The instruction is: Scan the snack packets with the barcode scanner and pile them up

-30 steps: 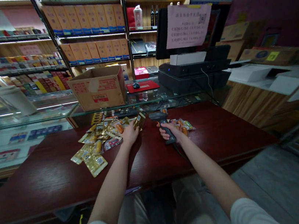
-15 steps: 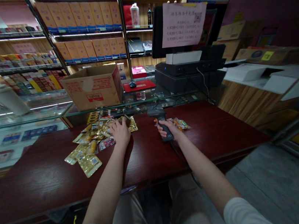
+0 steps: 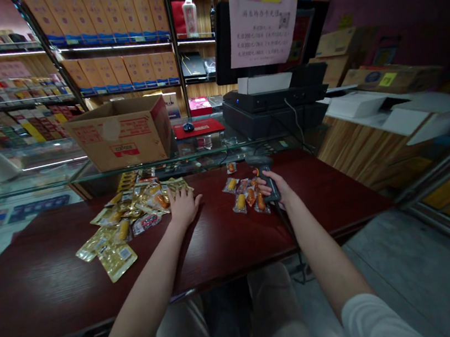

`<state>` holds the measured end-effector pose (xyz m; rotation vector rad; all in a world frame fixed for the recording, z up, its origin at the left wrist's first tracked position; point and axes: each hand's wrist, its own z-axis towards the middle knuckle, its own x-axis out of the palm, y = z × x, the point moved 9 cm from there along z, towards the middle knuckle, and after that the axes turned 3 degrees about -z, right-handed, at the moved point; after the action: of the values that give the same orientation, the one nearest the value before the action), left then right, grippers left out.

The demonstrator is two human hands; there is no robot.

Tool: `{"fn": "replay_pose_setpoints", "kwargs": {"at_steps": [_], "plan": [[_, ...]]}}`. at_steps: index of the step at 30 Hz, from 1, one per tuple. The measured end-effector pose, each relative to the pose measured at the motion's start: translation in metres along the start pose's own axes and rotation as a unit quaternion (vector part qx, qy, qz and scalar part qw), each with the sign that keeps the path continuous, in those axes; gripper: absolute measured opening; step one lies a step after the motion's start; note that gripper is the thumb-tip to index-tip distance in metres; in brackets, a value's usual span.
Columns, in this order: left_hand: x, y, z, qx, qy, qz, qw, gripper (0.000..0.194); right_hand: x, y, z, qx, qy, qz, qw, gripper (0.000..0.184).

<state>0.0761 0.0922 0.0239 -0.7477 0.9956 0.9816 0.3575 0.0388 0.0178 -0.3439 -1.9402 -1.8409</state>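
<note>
My left hand (image 3: 183,205) lies flat with spread fingers on the dark red table (image 3: 226,235), at the right edge of a pile of gold snack packets (image 3: 131,215). My right hand (image 3: 275,186) is wrapped round the grip of a black barcode scanner (image 3: 265,171), its cable trailing down off the table edge. Just left of the scanner lies a small group of clear packets with orange snacks (image 3: 245,193).
A cardboard box (image 3: 122,133) stands on the glass counter (image 3: 42,180) behind the table. A black register with monitor and paper notice (image 3: 262,35) sits at the back right. Shelves of boxed goods (image 3: 118,33) fill the wall. White boxes (image 3: 401,110) lie on a wooden counter right.
My left hand let go of a gold packet and settled flat beside the pile. My right hand with the scanner moved right, uncovering the small group of orange snack packets.
</note>
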Motion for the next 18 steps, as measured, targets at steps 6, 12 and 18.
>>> {"fn": "replay_pose_setpoints", "kwargs": {"at_steps": [6, 12, 18], "plan": [[0.006, -0.058, 0.015, 0.060, 0.053, -0.127, 0.989, 0.050, 0.001, -0.002, 0.005, 0.014, 0.008, 0.015, 1.000, 0.026], [0.042, -0.092, 0.049, -0.076, 0.156, -0.159, 0.972, 0.061, -0.002, -0.005, 0.002, 0.015, 0.014, 0.023, 1.000, 0.027], [0.051, -0.084, 0.057, -0.099, 0.137, -0.173, 0.970, 0.042, -0.001, -0.001, -0.001, 0.008, 0.013, 0.027, 1.000, 0.023]]}}
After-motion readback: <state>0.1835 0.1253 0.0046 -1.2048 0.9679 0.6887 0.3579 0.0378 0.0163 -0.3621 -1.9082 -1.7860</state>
